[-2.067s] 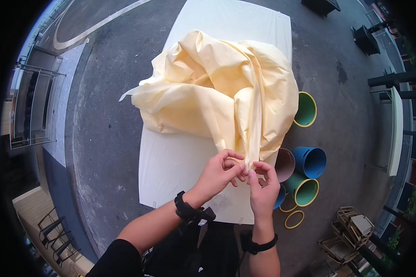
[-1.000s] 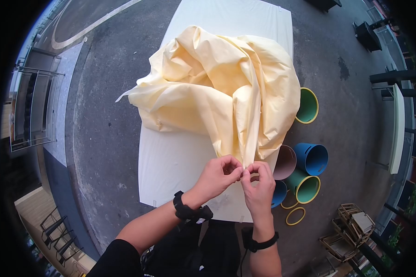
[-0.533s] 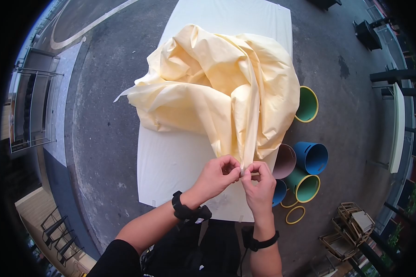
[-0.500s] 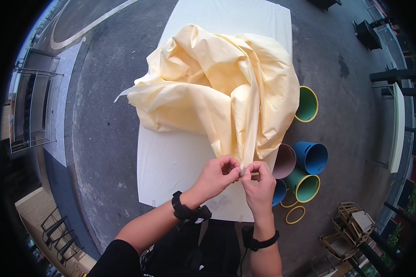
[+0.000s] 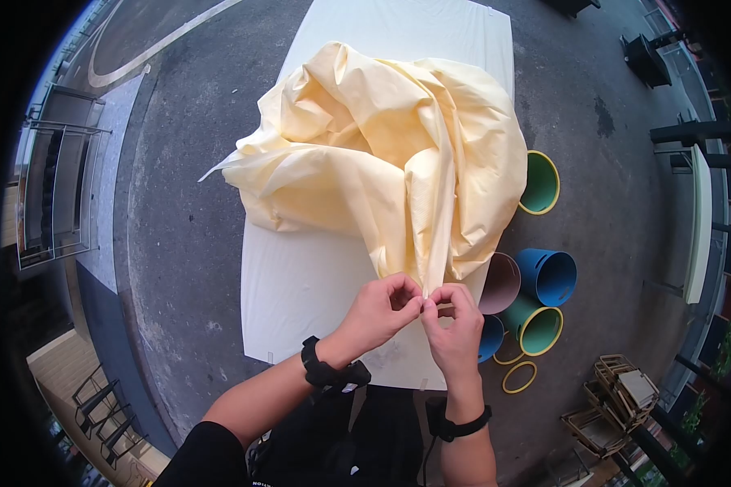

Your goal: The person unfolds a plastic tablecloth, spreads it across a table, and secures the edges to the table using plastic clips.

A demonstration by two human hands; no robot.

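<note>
Two hands, one pinch of big yellow cloth.
Left hand (image 5: 384, 310) and right hand (image 5: 458, 326) are nearly closed, thumbs and fingertips nipping the cloth (image 5: 345, 174)'s gathered end; the rest is heaped on the white table (image 5: 300, 272). I'd keep both pinches close and light, edges lined up, so the weight doesn't drag it crooked. Beyond, beside the table: green bin (image 5: 538, 185), blue bin (image 5: 554, 281), brown bin (image 5: 499, 282), second green bin (image 5: 542, 331). Just inner walls showing in the green and blue ones, tbh.
</note>
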